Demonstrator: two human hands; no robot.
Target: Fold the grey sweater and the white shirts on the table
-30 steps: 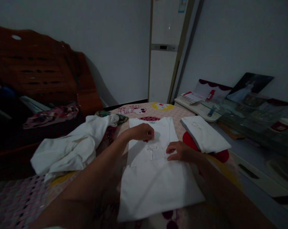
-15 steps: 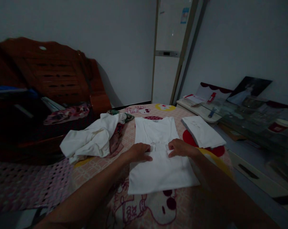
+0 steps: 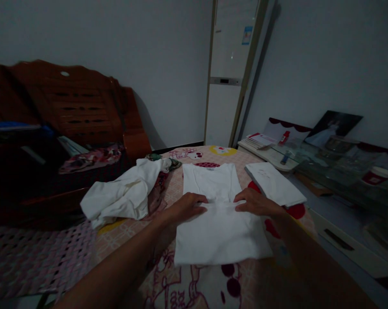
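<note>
Both hands (image 3: 190, 207) (image 3: 255, 202), extended forward and angled inward, pinch the white shirt (image 3: 222, 236) by its folded-over edge.

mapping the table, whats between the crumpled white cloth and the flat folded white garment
Head view: a partly folded white fabric top, left hand and right hand at its fold, plus dark patterned fabric by that cloth and pink tablecloth.

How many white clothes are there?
3 visible: the crumpled cloth at left, the shirt in the middle, the folded cloth at right. More may be hidden.
</note>
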